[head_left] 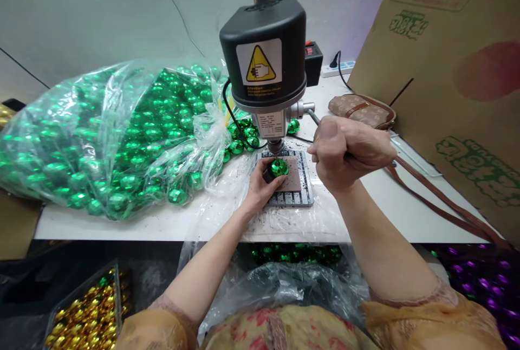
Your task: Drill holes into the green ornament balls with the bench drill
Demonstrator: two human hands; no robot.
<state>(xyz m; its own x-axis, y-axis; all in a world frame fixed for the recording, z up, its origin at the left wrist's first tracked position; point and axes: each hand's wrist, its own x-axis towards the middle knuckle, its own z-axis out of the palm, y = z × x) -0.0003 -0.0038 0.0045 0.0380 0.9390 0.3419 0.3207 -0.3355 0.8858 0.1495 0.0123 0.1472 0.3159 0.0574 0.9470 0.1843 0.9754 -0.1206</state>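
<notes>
My left hand (262, 183) pinches a shiny green faceted ball (279, 167) between thumb and fingers. It holds the ball on a brownish square pad (293, 177), which lies on the grooved metal base plate (306, 187) of a small drill press (263, 52). The chuck (275, 146) is right above the ball; whether the bit touches or enters it, I cannot tell. My right hand (345, 150) is closed in a fist round the feed lever (313, 117) at the press's right side. Dark shavings are scattered on and around the plate.
A clear plastic bag (117, 138) full of green balls fills the table's left side, with loose green balls (238, 144) behind the press. At the right are a brown patterned handbag (361, 109) and a large cardboard box (455, 84). Below sit gold balls (85, 315) and purple balls (483, 285).
</notes>
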